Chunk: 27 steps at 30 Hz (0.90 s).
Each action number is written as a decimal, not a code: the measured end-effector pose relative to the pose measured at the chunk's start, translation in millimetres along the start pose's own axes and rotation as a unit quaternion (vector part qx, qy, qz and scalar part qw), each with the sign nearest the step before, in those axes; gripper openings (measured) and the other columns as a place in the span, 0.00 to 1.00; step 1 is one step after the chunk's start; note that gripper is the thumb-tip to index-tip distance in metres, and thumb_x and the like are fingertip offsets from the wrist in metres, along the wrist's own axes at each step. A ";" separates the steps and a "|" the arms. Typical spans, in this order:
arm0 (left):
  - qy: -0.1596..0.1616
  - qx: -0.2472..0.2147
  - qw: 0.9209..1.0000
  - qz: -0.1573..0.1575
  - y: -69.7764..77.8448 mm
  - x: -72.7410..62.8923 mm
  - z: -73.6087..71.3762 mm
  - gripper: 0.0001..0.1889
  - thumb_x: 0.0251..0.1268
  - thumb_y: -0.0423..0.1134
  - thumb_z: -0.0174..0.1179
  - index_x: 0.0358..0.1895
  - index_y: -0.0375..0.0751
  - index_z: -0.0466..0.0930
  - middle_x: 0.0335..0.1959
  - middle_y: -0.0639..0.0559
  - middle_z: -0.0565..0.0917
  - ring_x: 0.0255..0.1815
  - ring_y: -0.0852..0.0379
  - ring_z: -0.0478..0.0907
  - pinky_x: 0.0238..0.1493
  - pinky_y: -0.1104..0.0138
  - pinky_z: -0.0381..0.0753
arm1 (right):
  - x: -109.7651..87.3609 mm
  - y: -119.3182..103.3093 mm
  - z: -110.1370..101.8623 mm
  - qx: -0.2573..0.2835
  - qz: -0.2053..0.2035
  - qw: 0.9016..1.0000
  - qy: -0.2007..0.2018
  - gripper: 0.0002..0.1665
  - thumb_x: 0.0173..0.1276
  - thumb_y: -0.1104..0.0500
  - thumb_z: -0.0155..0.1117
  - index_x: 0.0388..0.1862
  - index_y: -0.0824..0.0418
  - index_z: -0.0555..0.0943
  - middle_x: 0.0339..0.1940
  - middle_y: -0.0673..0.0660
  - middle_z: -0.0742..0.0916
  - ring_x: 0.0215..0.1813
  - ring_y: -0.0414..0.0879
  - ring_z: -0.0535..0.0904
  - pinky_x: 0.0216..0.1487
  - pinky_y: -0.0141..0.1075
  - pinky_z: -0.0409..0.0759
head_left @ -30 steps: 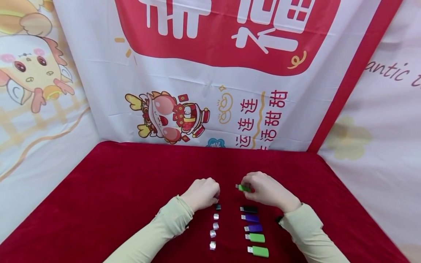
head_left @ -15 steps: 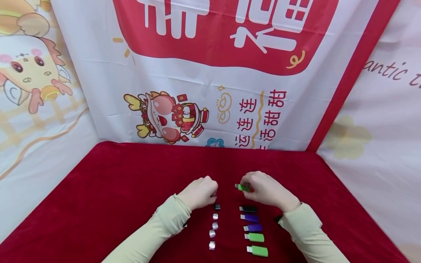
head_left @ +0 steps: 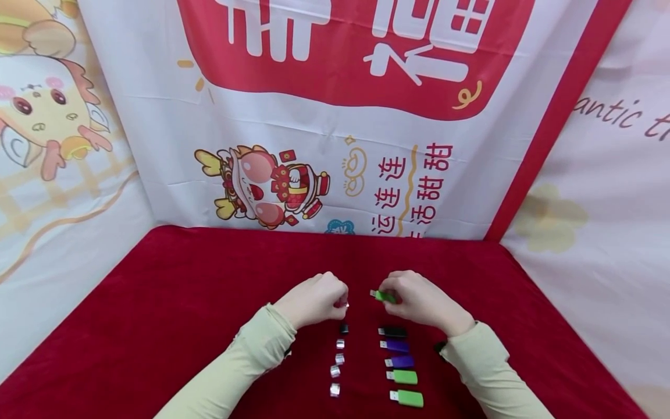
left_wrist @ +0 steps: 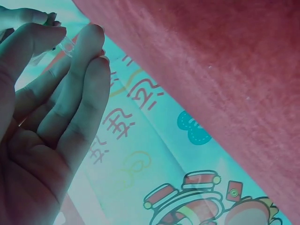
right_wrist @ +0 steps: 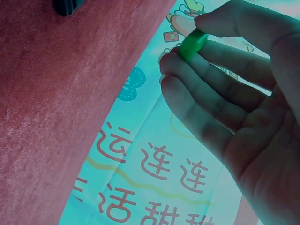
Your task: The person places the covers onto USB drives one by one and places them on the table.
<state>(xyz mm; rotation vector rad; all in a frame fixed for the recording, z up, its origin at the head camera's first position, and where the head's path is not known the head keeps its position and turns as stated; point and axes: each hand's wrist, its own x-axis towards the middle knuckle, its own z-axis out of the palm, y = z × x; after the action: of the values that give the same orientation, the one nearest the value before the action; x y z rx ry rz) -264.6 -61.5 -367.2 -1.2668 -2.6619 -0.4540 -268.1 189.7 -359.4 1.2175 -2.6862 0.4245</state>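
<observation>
My left hand (head_left: 316,298) pinches a small clear plastic cap (left_wrist: 67,46) between thumb and fingers; most of it is hidden in the head view. Across from it, my right hand (head_left: 421,299) grips a green USB flash drive (head_left: 385,297), its metal plug pointing left toward the left hand. In the right wrist view the green drive's end (right_wrist: 192,46) shows between thumb and fingers. Just below the left hand lies a black cap (head_left: 344,329) on the red cloth. A black USB flash drive (head_left: 392,332) lies below the right hand.
Several clear caps, among them the nearest one (head_left: 335,390), run in a column below the black cap. To their right lie two purple drives (head_left: 398,346) and two green drives (head_left: 408,398), plugs leftward. The red cloth (head_left: 209,279) meets printed hangings (head_left: 335,128) at its far edge.
My left hand has lifted slightly away from the black cap, which now shows whole, and carries the clear cap. The right hand stays nearly still with its green drive. The head view shifts a little.
</observation>
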 end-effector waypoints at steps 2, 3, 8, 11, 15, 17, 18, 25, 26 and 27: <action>0.000 0.005 1.000 0.004 1.4 0.2 -4.0 0.10 0.57 0.35 0.67 0.21 0.49 0.79 0.18 0.61 0.76 0.19 0.67 0.68 0.21 0.74 0.69 | 1.0 -0.3 0.2 -0.006 -0.004 1.000 0.009 0.07 0.57 0.63 0.74 0.35 0.60 0.85 0.30 0.48 0.82 0.29 0.42 0.77 0.33 0.32 0.78; -0.001 0.006 1.000 0.005 1.8 0.6 -5.7 0.09 0.58 0.36 0.67 0.22 0.49 0.80 0.19 0.61 0.76 0.20 0.67 0.69 0.22 0.75 0.70 | 1.5 -0.6 -0.2 -0.008 -0.003 1.000 0.011 0.07 0.57 0.63 0.75 0.35 0.60 0.85 0.31 0.48 0.82 0.30 0.42 0.77 0.33 0.32 0.78; 0.002 0.008 1.000 0.012 3.7 1.9 -11.4 0.08 0.59 0.36 0.67 0.24 0.48 0.81 0.21 0.61 0.76 0.22 0.66 0.70 0.24 0.74 0.71 | 2.5 -4.0 -2.6 -0.014 0.006 1.000 0.013 0.09 0.57 0.62 0.75 0.36 0.60 0.86 0.32 0.49 0.82 0.31 0.43 0.78 0.35 0.33 0.79; 0.001 0.005 1.000 0.016 4.7 1.1 -12.4 0.07 0.59 0.36 0.68 0.24 0.48 0.81 0.21 0.59 0.78 0.22 0.66 0.71 0.25 0.74 0.72 | 1.7 -6.3 -2.0 -0.015 0.005 1.000 0.014 0.09 0.57 0.62 0.75 0.37 0.60 0.86 0.33 0.49 0.82 0.32 0.42 0.77 0.35 0.34 0.79; 0.001 0.007 1.000 0.014 6.4 0.7 -13.1 0.07 0.59 0.37 0.68 0.25 0.48 0.82 0.23 0.57 0.80 0.23 0.67 0.71 0.25 0.75 0.72 | 1.1 -9.7 -0.8 -0.025 -0.001 0.999 0.020 0.10 0.56 0.62 0.76 0.37 0.59 0.86 0.33 0.48 0.82 0.32 0.41 0.77 0.36 0.34 0.79; 0.001 0.010 1.000 0.015 7.3 1.0 -13.1 0.07 0.60 0.38 0.68 0.26 0.49 0.82 0.23 0.57 0.80 0.23 0.67 0.71 0.26 0.75 0.72 | 1.2 -11.7 -0.3 -0.030 -0.006 0.999 0.022 0.10 0.56 0.62 0.76 0.37 0.59 0.86 0.33 0.48 0.82 0.32 0.40 0.77 0.36 0.34 0.79; 0.002 0.012 1.000 0.017 7.6 1.3 -12.8 0.07 0.60 0.38 0.68 0.26 0.49 0.82 0.24 0.57 0.80 0.24 0.67 0.71 0.26 0.76 0.72 | 1.1 -12.6 0.0 -0.033 -0.009 0.999 0.024 0.09 0.56 0.62 0.75 0.37 0.59 0.86 0.33 0.49 0.82 0.32 0.40 0.77 0.36 0.34 0.79; 0.016 0.032 0.999 0.025 11.0 1.1 -13.6 0.05 0.60 0.38 0.68 0.27 0.48 0.83 0.26 0.55 0.82 0.26 0.64 0.73 0.29 0.75 0.74 | 1.4 -19.6 -1.0 -0.044 -0.022 0.998 0.035 0.09 0.55 0.63 0.76 0.36 0.60 0.86 0.31 0.49 0.81 0.30 0.39 0.76 0.34 0.33 0.79; 0.018 0.033 0.999 0.025 11.1 0.8 -13.5 0.06 0.60 0.38 0.68 0.27 0.47 0.83 0.25 0.54 0.82 0.26 0.64 0.73 0.29 0.74 0.74 | 1.6 -20.6 -0.9 -0.044 -0.023 0.998 0.036 0.09 0.55 0.63 0.76 0.36 0.59 0.86 0.31 0.49 0.81 0.30 0.39 0.76 0.34 0.33 0.79; 0.019 0.035 0.999 0.025 11.1 0.4 -13.3 0.06 0.60 0.38 0.68 0.27 0.47 0.82 0.25 0.54 0.82 0.26 0.64 0.74 0.29 0.74 0.74 | 2.1 -21.7 -0.5 -0.044 -0.024 0.998 0.037 0.09 0.55 0.63 0.76 0.36 0.59 0.86 0.31 0.49 0.81 0.30 0.38 0.75 0.34 0.33 0.78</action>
<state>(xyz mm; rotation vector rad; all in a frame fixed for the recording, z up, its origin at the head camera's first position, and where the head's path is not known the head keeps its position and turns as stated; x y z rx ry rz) -256.1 -59.1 -352.3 -1.2885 -2.5843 -0.3720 -253.0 174.8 -354.3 1.2145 -2.5790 0.3328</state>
